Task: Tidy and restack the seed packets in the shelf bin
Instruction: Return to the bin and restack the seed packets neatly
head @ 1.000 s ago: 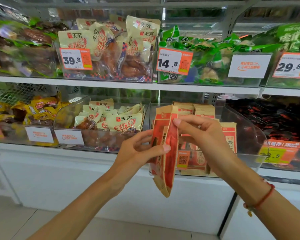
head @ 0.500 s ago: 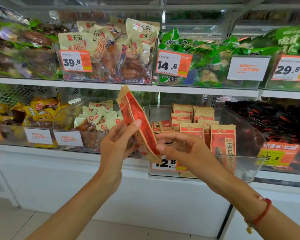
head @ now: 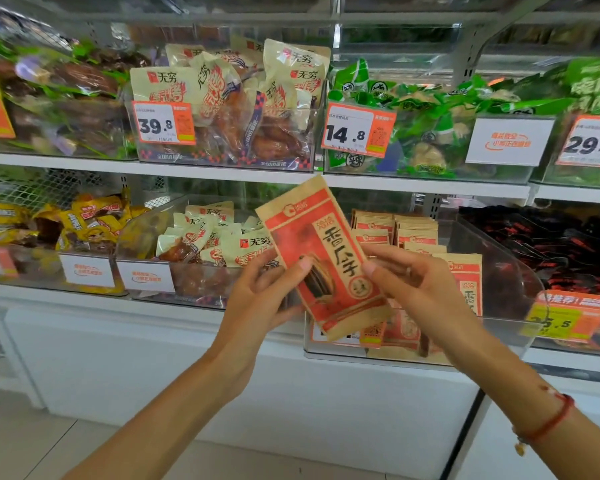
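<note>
Seed packet (head: 326,258) tan, red panel, black characters.

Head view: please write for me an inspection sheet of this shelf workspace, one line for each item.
Surface: white shop shelf with clear plastic bins in two rows.
Job's things: a red and tan paper seed packet, front facing the camera, tilted, held in front of the clear plastic shelf bin; more tan and red seed packets stand in rows inside it.
Clutter: cream snack bags, green snack packs, yellow wrapped snacks, orange price tags.
Grippers: left hand grips the packet's left edge; right hand touches its right edge.
Cables: nothing seen.
Surroundings: pale tiled floor; red cord bracelet on the right wrist.
</note>
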Available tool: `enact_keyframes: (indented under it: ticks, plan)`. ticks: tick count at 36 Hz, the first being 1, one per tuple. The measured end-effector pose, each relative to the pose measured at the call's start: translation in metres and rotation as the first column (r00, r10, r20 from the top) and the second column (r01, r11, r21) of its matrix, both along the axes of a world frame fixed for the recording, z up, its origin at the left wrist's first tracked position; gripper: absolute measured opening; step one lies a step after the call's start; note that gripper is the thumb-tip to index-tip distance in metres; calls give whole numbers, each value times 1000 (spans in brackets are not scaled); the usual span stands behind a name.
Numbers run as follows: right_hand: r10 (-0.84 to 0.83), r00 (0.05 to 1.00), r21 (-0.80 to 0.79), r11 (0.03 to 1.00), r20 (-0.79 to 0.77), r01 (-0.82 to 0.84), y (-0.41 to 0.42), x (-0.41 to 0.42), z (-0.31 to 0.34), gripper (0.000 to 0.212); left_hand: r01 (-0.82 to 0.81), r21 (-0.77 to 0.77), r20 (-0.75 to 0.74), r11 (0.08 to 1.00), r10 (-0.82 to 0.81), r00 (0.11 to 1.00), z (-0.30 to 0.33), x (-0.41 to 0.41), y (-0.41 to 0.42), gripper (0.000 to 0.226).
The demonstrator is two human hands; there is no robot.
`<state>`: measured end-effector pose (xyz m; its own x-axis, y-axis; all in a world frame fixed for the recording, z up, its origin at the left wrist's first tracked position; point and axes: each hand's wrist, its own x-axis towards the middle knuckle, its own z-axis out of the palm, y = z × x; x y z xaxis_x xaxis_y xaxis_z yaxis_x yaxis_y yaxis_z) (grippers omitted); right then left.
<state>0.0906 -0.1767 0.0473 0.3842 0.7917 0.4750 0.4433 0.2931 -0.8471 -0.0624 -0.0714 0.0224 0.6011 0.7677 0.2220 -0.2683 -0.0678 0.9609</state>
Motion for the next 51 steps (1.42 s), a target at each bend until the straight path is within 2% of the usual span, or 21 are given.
enact_keyframes:
  ticks: [3,4,6,8,11,13,14,16,19,21,23,26,30,32,34,38,42,47,51]
  plan:
    - [-17,999,-37,999,-41,16,0,4,0,21,35,46,-49,998,-33,998,0,-1,-2,27]
    - [-53,999,-47,997,4,53,0,4,-1,20,28,55,-41,998,-25,999,-1,0,-4,24]
    - [-165,967,-39,984,193,175,1,0,-4,20,-30,59,0,998,30,1000,-3,1,-5,22]
    - [-198,911,-36,974,363,226,1,-10,-6,37,-104,38,46,994,102,994,-4,2,-5,21]
    - [-140,857,-75,976,497,203,1,-25,-14,73,-156,28,81,987,154,985,-3,4,-6,23]
    - [-173,798,-37,971,578,238,2,-27,-19,84,-149,38,81,988,146,986,-2,5,-9,24]
    - [-188,797,-22,970,574,244,3,-26,-19,84,-140,41,73,989,136,988,-1,5,-10,25]
    - [-163,874,-53,976,459,210,3,-21,-16,78,-113,41,51,993,111,992,1,4,-10,30]
    - [-26,987,-175,983,156,53,6,-14,-10,62,-50,21,12,999,49,999,5,0,-4,45]
    - [26,1000,-200,980,16,-22,6,-13,-7,63,-16,1,-12,1000,16,1000,5,-2,0,55]
    - [71,997,-238,968,-44,-79,3,-14,-3,65,29,-1,-44,1000,-30,999,6,-4,3,61]
    - [182,972,-296,930,-146,-219,-3,-17,1,58,185,-6,-70,983,-185,980,8,-6,4,64]
    - [220,967,-370,894,-132,-254,-6,-18,1,53,264,-3,-77,964,-264,962,8,-8,4,64]
    - [192,980,-379,904,-55,-199,-5,-18,3,54,261,17,-83,965,-259,962,8,-8,4,61]
    - [125,992,-309,944,1,-119,-5,-18,5,50,248,54,-114,967,-241,964,7,-6,3,57]
    - [2,999,-126,992,-47,-8,-6,-15,9,43,241,137,-198,961,-211,957,1,-2,-1,49]
    - [-8,996,-26,1000,-94,5,-9,-16,9,27,199,115,-193,973,-175,965,-1,2,0,47]
    - [47,983,15,999,-176,-45,-10,-16,8,19,199,152,-192,968,-168,967,0,4,-3,40]
    - [69,980,24,998,-188,-66,-9,-17,6,19,145,170,-188,975,-112,976,-1,5,0,52]
